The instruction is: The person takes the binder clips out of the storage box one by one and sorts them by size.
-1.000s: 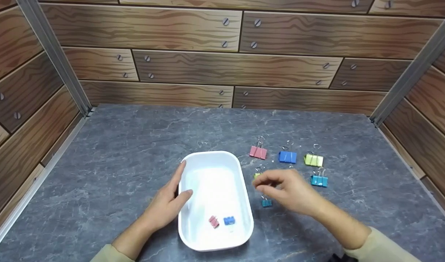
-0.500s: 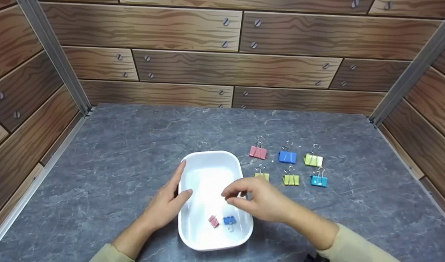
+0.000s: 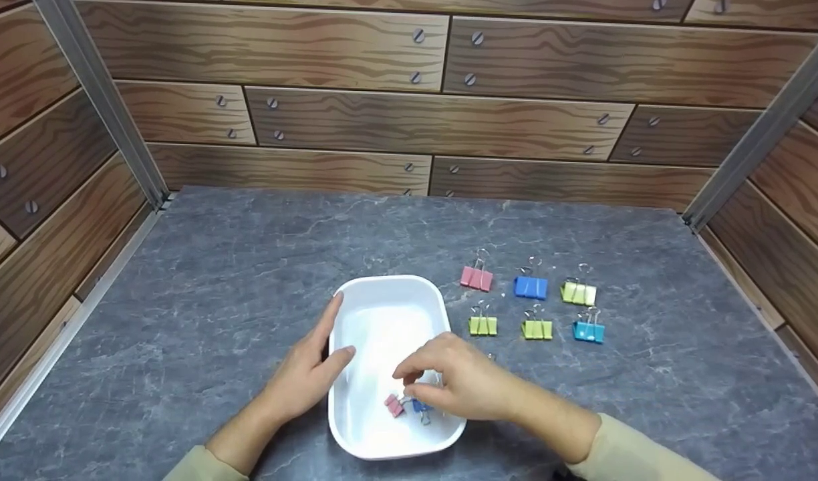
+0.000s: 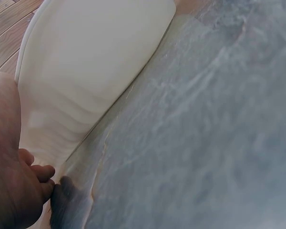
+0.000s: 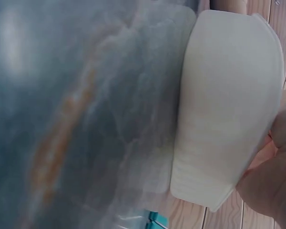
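Note:
A white plastic tray (image 3: 352,427) lies on the grey marbled table. My left hand (image 3: 309,377) grips its left side, thumb over the rim and the other fingers along the outer wall. Over the tray's right side reaches my right hand (image 3: 459,377), fingers bent, index fingertip and thumb a small gap apart. I cannot tell whether it holds anything. Below those fingertips lie a small pink binder clip (image 3: 394,406) and a small blue binder clip (image 3: 421,405), the blue one partly hidden by the thumb. The right wrist view shows the tray wall (image 5: 224,105) and the hand beyond it.
Right of the tray stand a pink clip (image 3: 476,278), a blue clip (image 3: 530,287), several lime clips (image 3: 537,330) and a teal clip (image 3: 589,332). A small teal clip (image 5: 155,220) lies near the right hand. Wood-patterned walls (image 3: 342,120) enclose the table.
My right hand has moved left from beside the lime clips to over the tray, then lower toward the small clips. The left hand keeps its place on the tray.

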Demonstrator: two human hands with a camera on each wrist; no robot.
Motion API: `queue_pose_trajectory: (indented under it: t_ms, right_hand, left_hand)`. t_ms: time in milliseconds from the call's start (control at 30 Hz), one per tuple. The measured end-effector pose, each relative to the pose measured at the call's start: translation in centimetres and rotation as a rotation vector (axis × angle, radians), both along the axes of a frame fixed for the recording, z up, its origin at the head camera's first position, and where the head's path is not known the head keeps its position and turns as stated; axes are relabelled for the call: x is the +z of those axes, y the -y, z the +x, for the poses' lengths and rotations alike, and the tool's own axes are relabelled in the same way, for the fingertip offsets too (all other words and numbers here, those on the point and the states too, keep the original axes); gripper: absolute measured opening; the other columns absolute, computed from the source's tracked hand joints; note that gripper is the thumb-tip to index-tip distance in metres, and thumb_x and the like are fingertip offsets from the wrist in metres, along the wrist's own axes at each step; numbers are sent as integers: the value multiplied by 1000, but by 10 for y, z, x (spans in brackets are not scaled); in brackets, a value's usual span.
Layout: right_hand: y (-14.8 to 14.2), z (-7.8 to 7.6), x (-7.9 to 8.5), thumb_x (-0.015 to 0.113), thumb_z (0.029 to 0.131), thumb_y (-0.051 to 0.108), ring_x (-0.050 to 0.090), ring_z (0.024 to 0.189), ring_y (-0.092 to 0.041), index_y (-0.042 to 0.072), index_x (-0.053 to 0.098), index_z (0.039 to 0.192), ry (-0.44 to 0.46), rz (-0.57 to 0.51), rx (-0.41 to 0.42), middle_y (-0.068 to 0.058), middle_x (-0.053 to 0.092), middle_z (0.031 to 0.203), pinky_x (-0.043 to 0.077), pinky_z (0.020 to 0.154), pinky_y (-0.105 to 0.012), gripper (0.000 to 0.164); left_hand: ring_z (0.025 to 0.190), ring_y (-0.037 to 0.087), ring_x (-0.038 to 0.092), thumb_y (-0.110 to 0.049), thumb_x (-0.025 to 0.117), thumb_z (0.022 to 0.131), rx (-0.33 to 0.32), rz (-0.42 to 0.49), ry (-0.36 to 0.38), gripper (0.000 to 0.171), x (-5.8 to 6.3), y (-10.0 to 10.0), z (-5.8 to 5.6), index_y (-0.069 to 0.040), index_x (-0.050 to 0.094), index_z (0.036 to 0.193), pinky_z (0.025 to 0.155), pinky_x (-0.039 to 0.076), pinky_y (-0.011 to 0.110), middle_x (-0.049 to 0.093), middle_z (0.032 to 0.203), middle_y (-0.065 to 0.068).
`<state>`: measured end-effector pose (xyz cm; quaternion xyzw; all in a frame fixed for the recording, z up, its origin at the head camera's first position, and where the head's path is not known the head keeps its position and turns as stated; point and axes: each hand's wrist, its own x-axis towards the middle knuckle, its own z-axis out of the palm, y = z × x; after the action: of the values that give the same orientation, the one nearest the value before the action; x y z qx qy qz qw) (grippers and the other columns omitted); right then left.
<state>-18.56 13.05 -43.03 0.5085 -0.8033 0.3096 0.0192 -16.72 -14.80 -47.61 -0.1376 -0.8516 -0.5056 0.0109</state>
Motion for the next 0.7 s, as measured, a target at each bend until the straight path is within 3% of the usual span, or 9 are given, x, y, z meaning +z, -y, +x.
queue_pose_trajectory:
  t_ms: [333,700]
  right_hand:
    - [3,3,-2,77,93,17,69,87,-6,17,83,110,-41,79,-32,13,77,94,48,93,-39,18]
    - [5,7,0,76,93,22,66,89,-10,20,83,113,-28,187,-63,14,77,98,43,99,-40,21]
  left_hand:
    - [154,31,35,-25,58,106,16,-14,8,80,0,0,0,-26,14,173,120,35,53,23,174,9]
    - [151,34,39,-26,58,106,22,-12,-10,78,0,1,1,-26,18,172,117,39,54,29,172,12]
